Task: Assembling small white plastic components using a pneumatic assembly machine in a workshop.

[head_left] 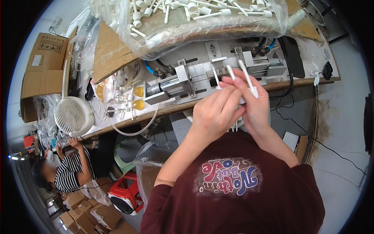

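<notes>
Both hands are together in front of the bench's near edge. My right hand (258, 111) is closed around white plastic scoops (246, 74), small cups on long handles, with two handles sticking up past its fingers. Close against it, my left hand (212, 113) has its fingers pinched on another white scoop (216, 76), whose thin handle points up. The fingers hide the lower parts of the pieces. Just beyond the hands is a metal clamping fixture (222, 71), with a pneumatic cylinder (169, 86) on the left and another cylinder (269, 66) on the right.
A plastic-lined heap of white scoops (191, 9) lies behind the fixture. Leftward are a cardboard flap (111, 52), yellow round pieces (138, 104), a white fan (74, 116) and a large carton (44, 66). A person in a striped top (74, 171) sits at the bench's left. A black cable (296, 124) hangs right.
</notes>
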`<action>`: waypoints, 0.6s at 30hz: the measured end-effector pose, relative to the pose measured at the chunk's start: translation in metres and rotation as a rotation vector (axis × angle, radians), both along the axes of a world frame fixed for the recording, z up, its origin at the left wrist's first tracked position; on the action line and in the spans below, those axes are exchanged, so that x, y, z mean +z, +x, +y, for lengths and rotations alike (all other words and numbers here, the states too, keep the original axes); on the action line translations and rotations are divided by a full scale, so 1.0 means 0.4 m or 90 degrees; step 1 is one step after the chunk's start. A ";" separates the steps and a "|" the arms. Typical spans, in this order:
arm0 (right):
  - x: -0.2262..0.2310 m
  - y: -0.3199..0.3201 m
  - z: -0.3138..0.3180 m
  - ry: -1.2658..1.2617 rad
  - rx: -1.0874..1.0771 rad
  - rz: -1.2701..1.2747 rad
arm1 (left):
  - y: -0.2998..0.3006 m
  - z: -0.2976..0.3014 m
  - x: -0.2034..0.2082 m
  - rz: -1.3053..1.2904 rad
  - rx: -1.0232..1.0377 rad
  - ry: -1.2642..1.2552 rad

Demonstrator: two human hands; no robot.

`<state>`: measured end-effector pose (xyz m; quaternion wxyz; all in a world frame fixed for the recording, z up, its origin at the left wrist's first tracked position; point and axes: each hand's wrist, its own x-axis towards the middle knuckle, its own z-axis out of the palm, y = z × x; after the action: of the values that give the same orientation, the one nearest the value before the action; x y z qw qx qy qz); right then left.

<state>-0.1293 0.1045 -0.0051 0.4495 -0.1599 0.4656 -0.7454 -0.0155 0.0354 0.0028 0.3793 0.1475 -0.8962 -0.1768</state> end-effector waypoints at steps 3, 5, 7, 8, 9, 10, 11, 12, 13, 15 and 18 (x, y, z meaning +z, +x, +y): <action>-0.015 0.006 -0.017 0.002 0.018 -0.009 | 0.001 -0.008 -0.016 0.000 0.007 0.034; -0.010 -0.003 -0.030 0.016 -0.005 0.024 | 0.006 -0.013 -0.013 0.035 -0.001 0.117; -0.026 -0.038 -0.015 0.063 0.002 0.155 | 0.026 -0.022 -0.012 0.039 0.015 0.166; -0.035 -0.055 -0.005 0.086 0.007 0.220 | 0.035 -0.026 -0.017 0.016 0.029 0.159; -0.042 -0.065 0.001 0.097 -0.008 0.184 | 0.042 -0.029 -0.026 -0.008 0.043 0.151; -0.050 -0.077 0.013 0.102 0.015 0.184 | 0.050 -0.030 -0.038 -0.031 0.060 0.143; -0.059 -0.092 0.027 0.106 0.038 0.183 | 0.054 -0.027 -0.056 -0.058 0.081 0.148; -0.064 -0.097 0.034 0.111 0.061 0.183 | 0.054 -0.027 -0.068 -0.078 0.077 0.103; -0.059 -0.091 0.038 0.121 0.065 0.204 | 0.049 -0.028 -0.078 -0.095 0.074 0.057; -0.054 -0.093 0.056 0.111 0.101 0.180 | 0.031 -0.032 -0.107 -0.110 0.095 -0.036; -0.033 -0.090 0.068 0.117 0.116 0.171 | 0.016 -0.042 -0.096 -0.152 0.129 -0.065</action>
<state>-0.1652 0.1316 -0.0181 0.4617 -0.2579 0.5715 -0.6275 -0.0091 0.0186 -0.0357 0.2927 0.2378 -0.9233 -0.0730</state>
